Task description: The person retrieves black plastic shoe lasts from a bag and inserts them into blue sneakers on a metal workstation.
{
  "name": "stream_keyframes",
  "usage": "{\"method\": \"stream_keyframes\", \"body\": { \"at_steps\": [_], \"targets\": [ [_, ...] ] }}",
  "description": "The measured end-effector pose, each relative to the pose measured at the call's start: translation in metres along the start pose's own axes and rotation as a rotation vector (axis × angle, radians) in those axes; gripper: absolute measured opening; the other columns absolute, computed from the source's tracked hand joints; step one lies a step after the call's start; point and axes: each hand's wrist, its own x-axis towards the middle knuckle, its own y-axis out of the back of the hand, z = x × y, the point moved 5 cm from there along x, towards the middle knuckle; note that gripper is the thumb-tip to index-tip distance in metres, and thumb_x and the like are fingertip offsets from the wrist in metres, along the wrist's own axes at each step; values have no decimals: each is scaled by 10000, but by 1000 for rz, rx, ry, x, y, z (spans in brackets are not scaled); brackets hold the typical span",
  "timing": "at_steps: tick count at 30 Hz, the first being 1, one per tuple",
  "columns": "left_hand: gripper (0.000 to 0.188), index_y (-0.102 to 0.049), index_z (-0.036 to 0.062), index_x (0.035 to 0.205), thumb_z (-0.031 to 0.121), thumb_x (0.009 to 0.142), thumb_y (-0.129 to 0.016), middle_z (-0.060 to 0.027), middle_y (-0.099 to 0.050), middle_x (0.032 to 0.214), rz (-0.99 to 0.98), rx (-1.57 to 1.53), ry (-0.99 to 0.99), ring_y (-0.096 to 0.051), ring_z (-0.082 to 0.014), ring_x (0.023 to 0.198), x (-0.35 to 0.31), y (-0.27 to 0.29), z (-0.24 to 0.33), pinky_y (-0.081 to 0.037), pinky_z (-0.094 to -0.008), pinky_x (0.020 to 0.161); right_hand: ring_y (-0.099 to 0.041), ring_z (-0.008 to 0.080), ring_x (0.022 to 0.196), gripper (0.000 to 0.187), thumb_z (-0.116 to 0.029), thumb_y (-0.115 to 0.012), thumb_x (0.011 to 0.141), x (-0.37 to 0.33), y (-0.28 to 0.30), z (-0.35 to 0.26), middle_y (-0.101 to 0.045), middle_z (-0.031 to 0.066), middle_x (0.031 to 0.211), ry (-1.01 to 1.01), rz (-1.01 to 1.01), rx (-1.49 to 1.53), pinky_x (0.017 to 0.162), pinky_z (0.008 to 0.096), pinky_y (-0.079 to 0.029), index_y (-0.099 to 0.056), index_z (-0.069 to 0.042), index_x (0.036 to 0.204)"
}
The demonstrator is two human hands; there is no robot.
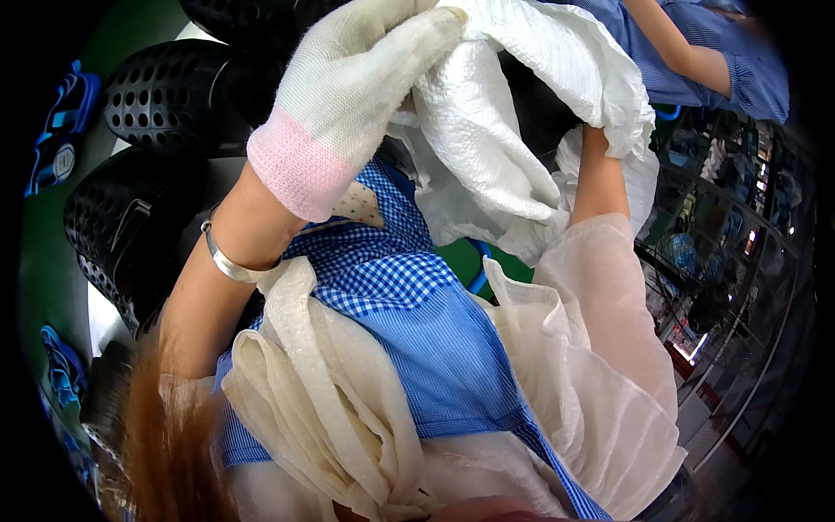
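My left hand [374,74], in a white knit glove with a pink cuff, is at the top centre. Its thumb and fingers are pinched on the edge of a crinkled white sheet or bag [487,139], which hangs in loose folds. Something dark [531,96] shows through a gap between the folds; its kind is hidden. My right forearm [600,174] reaches up under the white material from the right, so that hand and its fingers are covered. A sheer cream sleeve [591,278] hangs from my right arm, and a metal bangle [228,257] circles my left wrist.
Large black pieces with round holes [165,96] stand on the left, close to my left arm. Blue strapped items [65,122] lie beyond them over a green floor. Another person in blue [739,78] is at the upper right, above wire racks [713,200] with goods.
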Motion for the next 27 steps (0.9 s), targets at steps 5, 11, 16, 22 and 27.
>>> {"method": "stream_keyframes", "body": {
  "at_steps": [5, 11, 16, 22, 27],
  "targets": [
    [295, -589, 13, 1081, 263, 937, -527, -6, -583, 851, 88, 330, 52, -538, -61, 793, 0, 18, -9, -448, -199, 700, -562, 297, 1101, 439, -338, -535, 882, 4, -4, 5, -594, 155, 1197, 4, -6, -7, 937, 390, -444, -561, -50, 1212],
    [312, -620, 19, 1067, 288, 939, -528, 44, -563, 761, 166, 327, -75, -490, -2, 674, -2, 19, -13, -397, -132, 580, -556, 292, 1108, 446, -334, -540, 881, 14, 2, 11, -589, 150, 1205, -4, -15, -12, 944, 386, -439, -552, -48, 1222],
    [311, -616, 22, 1074, 286, 940, -524, 41, -568, 772, 137, 342, -28, -492, -3, 678, -3, 23, -14, -401, -138, 585, -552, 288, 1114, 452, -330, -544, 879, 18, 1, 19, -585, 146, 1212, -8, -16, -16, 949, 383, -434, -545, -45, 1231],
    [362, -618, 21, 1090, 331, 923, -534, -40, -613, 862, 136, 325, -78, -589, -106, 786, -3, 28, -28, -499, -234, 704, -547, 283, 1120, 461, -326, -549, 878, 5, 6, 54, -580, 141, 1221, -130, -19, -80, 955, 380, -429, -536, -43, 1241],
    [350, -617, 16, 1087, 314, 927, -528, -46, -621, 891, 122, 244, -43, -592, -116, 807, -3, 32, -37, -499, -245, 729, -542, 279, 1126, 468, -322, -552, 876, -2, 5, 65, -576, 137, 1228, -179, -24, -100, 960, 377, -425, -529, -40, 1249]
  ]
}}
